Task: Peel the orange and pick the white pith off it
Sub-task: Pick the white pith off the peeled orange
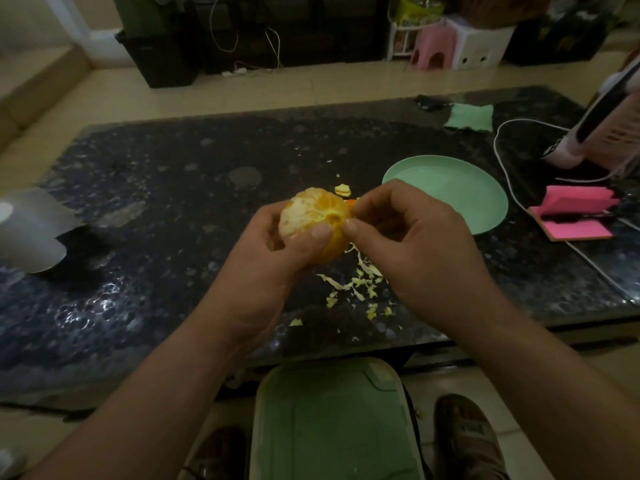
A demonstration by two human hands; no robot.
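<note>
Left hand (277, 237): curled round the peeled round orange (311, 216), thumb pressed on its near face, holding it up above the table.
Right hand (398, 230): fingers bent, thumb and forefinger pinching at the fruit's top beside the central dimple. Whether a thread of pith is caught between them is too small to tell.
Orange: in the air between both hands, skin off. A broad patch of white pith (294, 220) covers its left side; the right side is bare and bright.
Risk, bursting: to my eye the left thumb bears hard on soft segments. A tighter squeeze or a dug-in nail could split the membrane and let juice run.
Risk, splitting: a pull at the core end could open the segments apart rather than lift pith.
Risk, mess: the pale shreds of pith (356, 285) lie on the dark speckled glossy tabletop (173, 202) under the hands, some near its front edge, so more could fall to the floor.
Round mint-green plastic plate (450, 192): just beyond the right hand, and nothing lies in it that I can see.
Pale green plastic piece on the floor (329, 420): below the table edge; bin lid or stool, I cannot tell.
</note>
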